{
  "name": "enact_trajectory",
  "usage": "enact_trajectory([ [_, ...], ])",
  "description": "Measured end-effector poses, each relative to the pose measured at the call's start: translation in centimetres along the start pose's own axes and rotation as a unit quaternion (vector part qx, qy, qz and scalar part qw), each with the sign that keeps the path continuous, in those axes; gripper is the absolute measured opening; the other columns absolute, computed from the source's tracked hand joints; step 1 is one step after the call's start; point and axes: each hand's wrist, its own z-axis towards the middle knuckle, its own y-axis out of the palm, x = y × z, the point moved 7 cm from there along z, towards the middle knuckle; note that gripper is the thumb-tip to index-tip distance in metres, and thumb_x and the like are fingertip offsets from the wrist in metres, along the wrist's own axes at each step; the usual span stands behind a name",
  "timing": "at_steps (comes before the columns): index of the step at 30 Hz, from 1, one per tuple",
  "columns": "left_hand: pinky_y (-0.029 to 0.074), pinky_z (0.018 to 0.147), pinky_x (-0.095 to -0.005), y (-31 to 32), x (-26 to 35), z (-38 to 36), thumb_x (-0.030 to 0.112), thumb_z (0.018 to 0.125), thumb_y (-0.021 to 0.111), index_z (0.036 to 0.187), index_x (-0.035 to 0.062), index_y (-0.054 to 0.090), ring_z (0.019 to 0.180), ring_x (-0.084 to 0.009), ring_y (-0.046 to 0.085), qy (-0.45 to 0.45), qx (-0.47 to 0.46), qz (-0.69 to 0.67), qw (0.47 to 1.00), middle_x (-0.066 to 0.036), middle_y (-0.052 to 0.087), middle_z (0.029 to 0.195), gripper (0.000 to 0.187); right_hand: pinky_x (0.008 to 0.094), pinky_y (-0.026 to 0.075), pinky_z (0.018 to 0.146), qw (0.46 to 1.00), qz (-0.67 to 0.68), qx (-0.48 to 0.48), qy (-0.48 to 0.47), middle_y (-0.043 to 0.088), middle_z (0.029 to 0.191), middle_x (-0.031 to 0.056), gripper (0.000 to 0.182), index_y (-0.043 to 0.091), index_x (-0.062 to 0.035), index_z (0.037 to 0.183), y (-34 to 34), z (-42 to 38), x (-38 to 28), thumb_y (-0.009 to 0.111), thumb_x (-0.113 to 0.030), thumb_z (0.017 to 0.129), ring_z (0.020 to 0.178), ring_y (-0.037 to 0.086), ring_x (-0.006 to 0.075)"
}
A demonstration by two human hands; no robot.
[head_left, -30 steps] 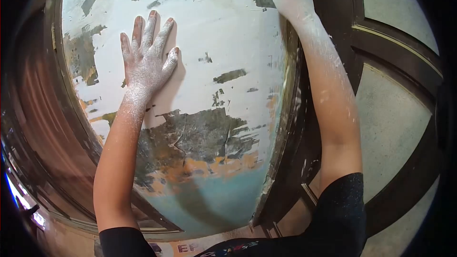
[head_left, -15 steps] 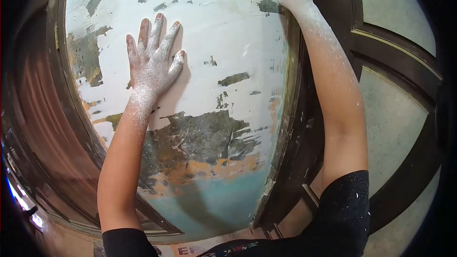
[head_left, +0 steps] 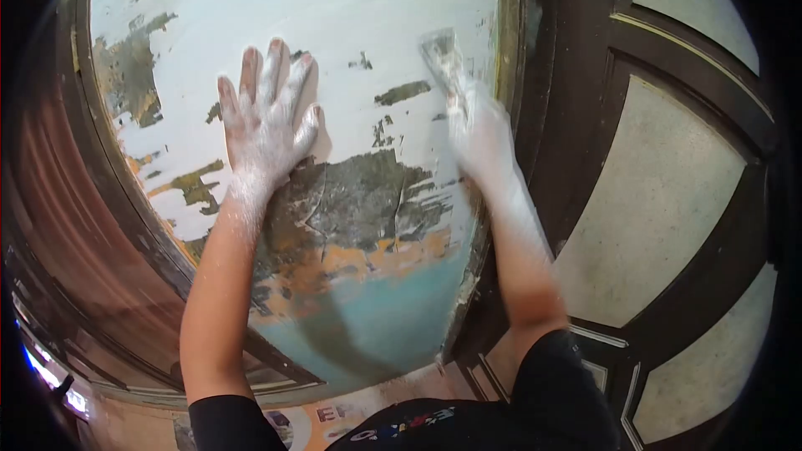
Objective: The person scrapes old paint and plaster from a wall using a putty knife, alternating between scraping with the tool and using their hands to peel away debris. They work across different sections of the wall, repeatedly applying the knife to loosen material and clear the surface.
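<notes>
My left hand [head_left: 266, 129], coated in white dust, lies flat on the patchy wall panel [head_left: 368, 125] with its fingers spread. Nothing is in it. My right hand [head_left: 486, 132], also white with dust, is closed around a scraper [head_left: 441, 54] at the panel's right side. The scraper's blade points up and left, against or close to the white surface; motion blurs it. Grey bare patches [head_left: 359, 200] show below and between the hands, with orange and turquoise paint lower down.
Dark wooden framing with pale panels [head_left: 660, 200] stands on the right. A reddish-brown curtain-like surface [head_left: 83, 234] is behind the wooden frame on the left. Printed paper or sheeting [head_left: 322, 418] lies at the bottom, near my dark shirt.
My right hand has come down from the panel's top right corner, and the scraper now shows in full. My left hand stays flat on the panel. The view has shifted slightly.
</notes>
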Motion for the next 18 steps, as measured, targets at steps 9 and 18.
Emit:
enact_trajectory([
  [9, -0.002, 0.121, -0.0602, 4.5, 0.7, -12.6, 0.043, 0.083, 0.068, 0.148, 0.0354, 0.049, 0.153, -0.0353, 0.018, -0.011, -0.055, -0.068, 0.996, -0.008, 0.030, 0.163, 0.068, 0.0439, 0.047, 0.098, 0.960, 0.099, -0.164, 0.204, 0.062, 0.121, 0.0322, 0.050, 0.045, 0.0033, 0.145, 5.4, -17.8, -0.7, 0.051, -0.005, 0.096, 0.118, 0.061, 0.0412],
  [18, -0.003, 0.120, -0.0616, 5.6, 1.1, -18.4, 0.042, 0.082, 0.066, 0.144, 0.0351, 0.054, 0.152, -0.0380, 0.020, -0.031, -0.035, -0.059, 0.997, -0.008, 0.035, 0.161, 0.063, 0.0386, 0.045, 0.102, 0.918, 0.093, -0.235, 0.306, 0.060, 0.131, 0.0283, 0.047, 0.045, 0.0048, 0.144, 8.0, -31.5, -1.3, 0.047, -0.010, 0.100, 0.122, 0.059, 0.0386],
])
